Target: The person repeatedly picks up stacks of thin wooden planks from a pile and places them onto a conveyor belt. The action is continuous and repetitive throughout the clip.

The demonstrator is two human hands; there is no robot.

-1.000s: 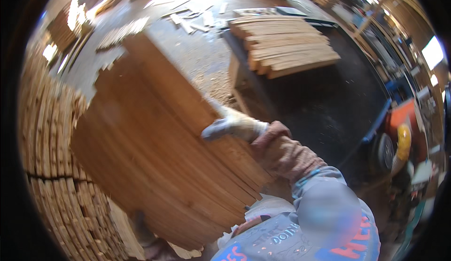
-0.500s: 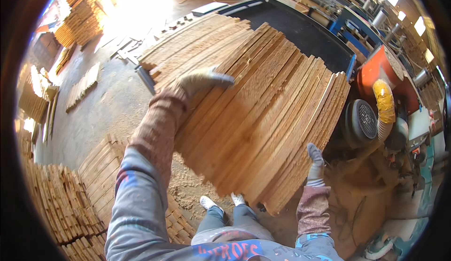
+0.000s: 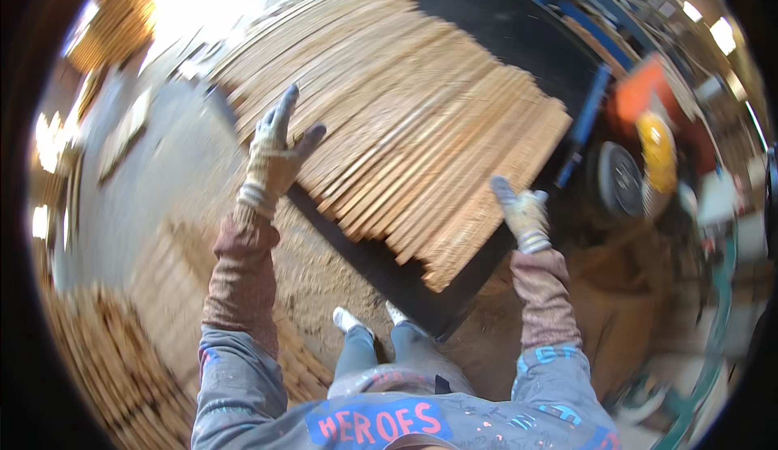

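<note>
A wide layer of narrow wooden boards [image 3: 429,142] lies side by side on a black-topped table [image 3: 502,24], with uneven ends toward me. My left hand [image 3: 277,154], in a pale glove with grey fingertips, hovers by the left part of the layer. Its fingers are spread and hold nothing. At the right edge of the boards is my gloved right hand [image 3: 525,215], thumb and fingers apart. Its fingertips are at the outermost board; whether they touch it I cannot tell.
Stacked boards [image 3: 105,361] stand at lower left, and more stacks [image 3: 117,24] at far left. To the right are an orange machine [image 3: 648,89], a yellow hose [image 3: 658,150] and a round dark motor-like part [image 3: 620,178]. Sawdust covers the floor near my feet.
The raised bundle of boards has come down flat onto the table, whose near edge now shows. My left hand has let go and moved left; my right hand has shifted up and left.
</note>
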